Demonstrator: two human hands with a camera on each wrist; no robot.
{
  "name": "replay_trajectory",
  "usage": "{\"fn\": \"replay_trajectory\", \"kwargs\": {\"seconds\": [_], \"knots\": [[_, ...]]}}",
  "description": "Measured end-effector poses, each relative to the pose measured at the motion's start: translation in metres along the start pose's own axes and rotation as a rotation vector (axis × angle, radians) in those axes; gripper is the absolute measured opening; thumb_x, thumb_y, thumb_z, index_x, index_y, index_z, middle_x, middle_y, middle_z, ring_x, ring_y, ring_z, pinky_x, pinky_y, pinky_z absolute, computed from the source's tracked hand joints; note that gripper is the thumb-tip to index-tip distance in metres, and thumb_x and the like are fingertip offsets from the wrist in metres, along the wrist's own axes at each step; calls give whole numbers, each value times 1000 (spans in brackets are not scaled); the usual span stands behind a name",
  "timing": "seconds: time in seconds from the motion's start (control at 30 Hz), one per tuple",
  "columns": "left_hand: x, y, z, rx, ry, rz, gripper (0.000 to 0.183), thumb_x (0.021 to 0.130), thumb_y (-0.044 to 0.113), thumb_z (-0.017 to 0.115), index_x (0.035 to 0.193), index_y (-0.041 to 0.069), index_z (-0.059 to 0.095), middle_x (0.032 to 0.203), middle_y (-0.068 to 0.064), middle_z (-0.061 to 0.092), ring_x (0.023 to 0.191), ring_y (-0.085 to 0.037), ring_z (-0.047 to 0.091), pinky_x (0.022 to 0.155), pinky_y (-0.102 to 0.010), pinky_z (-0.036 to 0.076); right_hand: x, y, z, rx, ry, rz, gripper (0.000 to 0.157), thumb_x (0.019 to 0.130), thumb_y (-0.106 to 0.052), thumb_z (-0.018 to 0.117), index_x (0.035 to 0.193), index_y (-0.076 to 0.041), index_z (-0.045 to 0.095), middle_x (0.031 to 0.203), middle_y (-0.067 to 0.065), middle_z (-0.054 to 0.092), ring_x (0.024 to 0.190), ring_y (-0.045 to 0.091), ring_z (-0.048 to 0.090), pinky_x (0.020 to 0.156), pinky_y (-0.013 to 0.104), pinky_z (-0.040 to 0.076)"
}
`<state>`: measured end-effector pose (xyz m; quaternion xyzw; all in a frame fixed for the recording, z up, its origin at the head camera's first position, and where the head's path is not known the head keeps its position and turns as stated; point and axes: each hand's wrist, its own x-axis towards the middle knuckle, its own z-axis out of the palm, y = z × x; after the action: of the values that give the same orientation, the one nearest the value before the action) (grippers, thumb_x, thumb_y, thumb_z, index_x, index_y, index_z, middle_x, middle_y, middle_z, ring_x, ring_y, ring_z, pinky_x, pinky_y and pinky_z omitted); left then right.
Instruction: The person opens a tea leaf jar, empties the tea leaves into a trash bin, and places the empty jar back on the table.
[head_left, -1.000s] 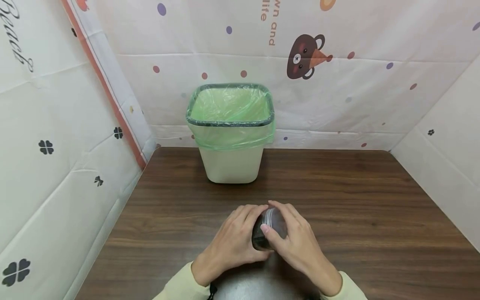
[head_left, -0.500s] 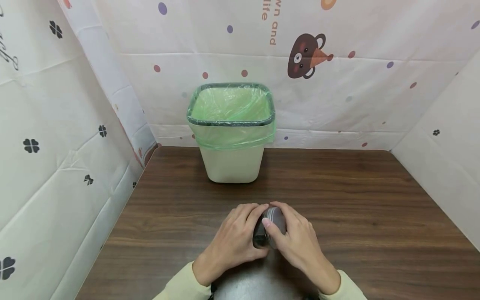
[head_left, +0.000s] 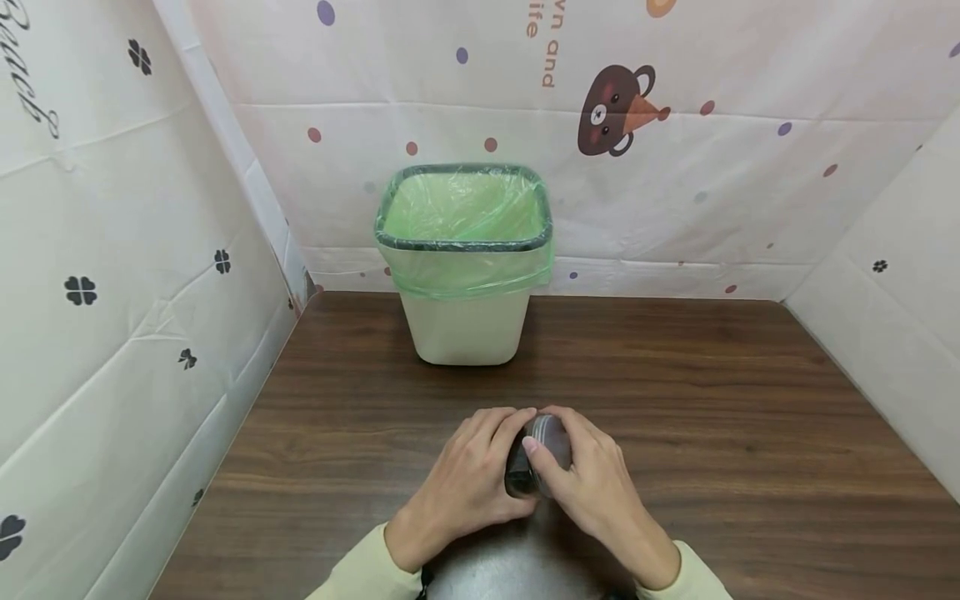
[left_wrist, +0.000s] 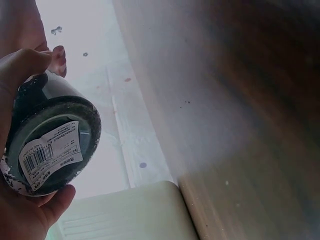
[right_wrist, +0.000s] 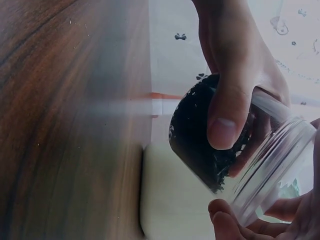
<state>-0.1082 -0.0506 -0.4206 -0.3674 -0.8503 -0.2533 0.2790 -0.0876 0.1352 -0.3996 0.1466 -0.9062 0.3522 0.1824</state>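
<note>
A clear jar [head_left: 517, 471] with black contents is held tilted between both hands, near the table's front edge in the head view. My left hand [head_left: 468, 479] grips the jar's body, thumb on one side and fingers on the other. My right hand [head_left: 600, 487] grips the ridged, see-through lid [head_left: 553, 437] at the other end. In the left wrist view the jar's round base [left_wrist: 90, 135] faces the camera, bearing a white barcode label [left_wrist: 52, 152]. The black contents [right_wrist: 192, 130] lie toward the base in the right wrist view; the fingers partly hide them.
A pale bin [head_left: 465, 329] with a green liner bag [head_left: 472, 283] stands at the back of the dark wooden table [head_left: 675, 375]. Printed white cloth [head_left: 712, 192] hangs behind it and along both sides.
My right thumb has shifted slightly up across the lid, and the lid has tilted a little. My left hand keeps its place on the jar. The left cloth has swayed.
</note>
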Motion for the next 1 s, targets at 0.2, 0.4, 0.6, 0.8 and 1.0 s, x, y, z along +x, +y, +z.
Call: {"fn": "replay_trajectory", "kwargs": {"seconds": [0.2,0.4,0.6,0.8,1.0], "knots": [[1,0,-1,-28,-17,-5,87,63,40,86,136,6,55,119,-3,60,105,-19,60,93,-32,51,-2,1,0,3,14,-32,39,90,-36,71,123,-17,64,111,-3,67,88,11,64,66,33,54],[1,1,-2,-102,-40,-25,91,60,40,90,137,6,53,121,-2,60,106,-17,59,94,-31,50,-3,2,-2,9,25,-80,43,89,-37,72,126,-17,64,112,-5,66,87,11,64,64,32,54],[2,5,-5,-192,-106,-112,96,60,42,93,140,10,51,123,2,59,107,-13,58,94,-29,50,-3,3,-4,7,28,-133,46,87,-36,73,127,-16,63,111,-7,65,86,10,64,65,32,54],[2,6,-6,-219,-137,-153,97,60,44,93,140,11,51,124,2,59,107,-12,58,93,-30,50,-3,4,-5,18,23,-154,48,87,-37,73,129,-16,63,110,-8,65,87,10,65,66,33,54],[2,6,-5,-225,-141,-168,96,60,44,93,141,12,51,124,3,59,107,-11,58,93,-30,50,-2,4,-5,22,28,-171,49,86,-35,74,129,-15,63,110,-8,65,87,11,65,66,33,55]]}}
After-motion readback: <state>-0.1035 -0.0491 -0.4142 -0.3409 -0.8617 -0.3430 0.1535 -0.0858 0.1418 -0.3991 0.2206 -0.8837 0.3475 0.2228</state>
